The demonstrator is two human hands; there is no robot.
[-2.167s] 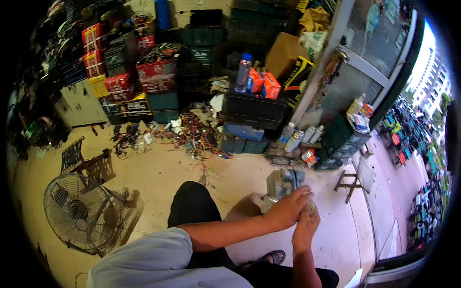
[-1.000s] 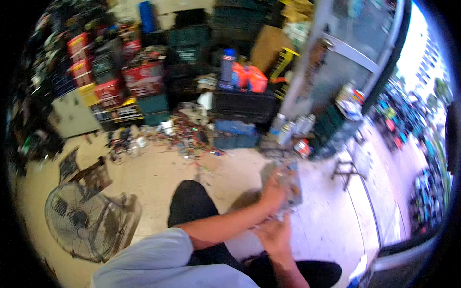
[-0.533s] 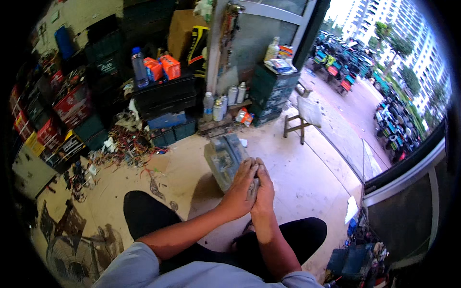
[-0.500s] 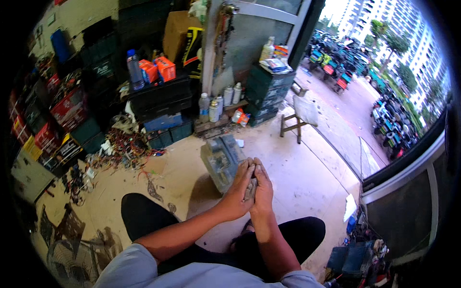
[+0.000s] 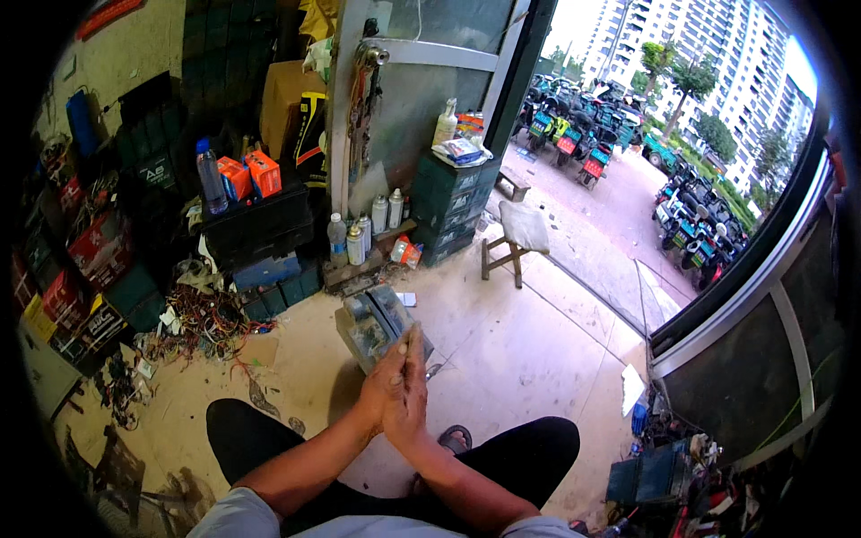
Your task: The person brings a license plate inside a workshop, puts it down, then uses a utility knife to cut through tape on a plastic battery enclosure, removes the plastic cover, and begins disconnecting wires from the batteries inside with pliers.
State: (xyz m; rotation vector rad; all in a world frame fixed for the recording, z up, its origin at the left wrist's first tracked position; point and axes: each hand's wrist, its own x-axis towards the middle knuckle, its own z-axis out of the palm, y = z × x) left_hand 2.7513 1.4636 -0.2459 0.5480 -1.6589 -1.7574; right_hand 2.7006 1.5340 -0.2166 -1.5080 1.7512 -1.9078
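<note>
My left hand (image 5: 384, 387) and my right hand (image 5: 413, 403) are pressed palm to palm in front of me, fingers stretched out and pointing away. Nothing shows between them, though the palms themselves are hidden. Just past the fingertips, a dusty grey-green box-like case (image 5: 360, 325) with a dark groove along its top sits on the floor. My hands cover part of its near right side. Whether they touch it I cannot tell.
A small wooden stool (image 5: 523, 229) stands by the open doorway. Spray cans (image 5: 379, 215) line the base of the glass door. Tangled wires (image 5: 211, 309) lie at left, dark battery-like blocks (image 5: 646, 481) at lower right. Parked scooters (image 5: 574, 143) fill the outside.
The gap that showed between my palms has closed. My hands sit lower and further left in the picture, while the whole view has shifted left too. A sandalled foot now shows more.
</note>
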